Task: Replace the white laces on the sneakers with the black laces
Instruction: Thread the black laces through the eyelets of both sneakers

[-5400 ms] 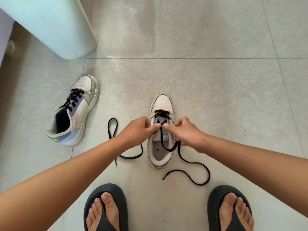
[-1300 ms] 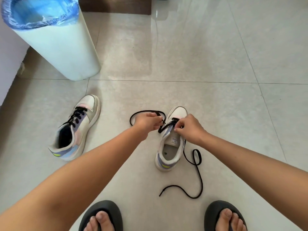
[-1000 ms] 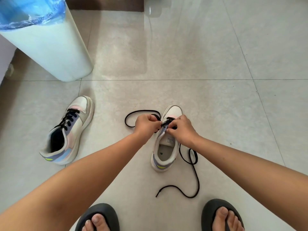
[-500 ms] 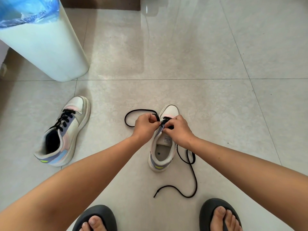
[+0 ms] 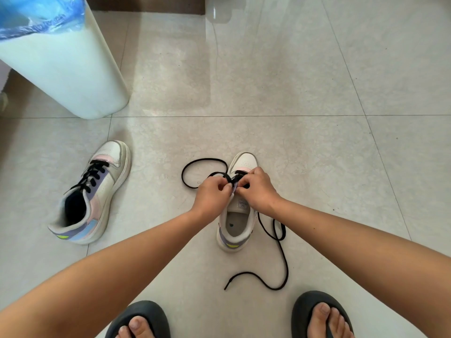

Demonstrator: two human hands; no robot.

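We see the left hand [image 5: 211, 195] and right hand [image 5: 256, 189] side by side over the shoe [image 5: 238, 215] on the floor [image 5: 317, 167]. Both pinch the black lace [image 5: 280, 264] near the toe, it seems. Its loose ends lie on each side. The other shoe [image 5: 90, 193] sits far left, already laced black

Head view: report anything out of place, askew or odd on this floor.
Little stands out. The finished sneaker leans on its side, apart from the sneaker being laced. That one's black lace trails loose across the floor on both sides, expected mid-lacing. No spill or damage shows.
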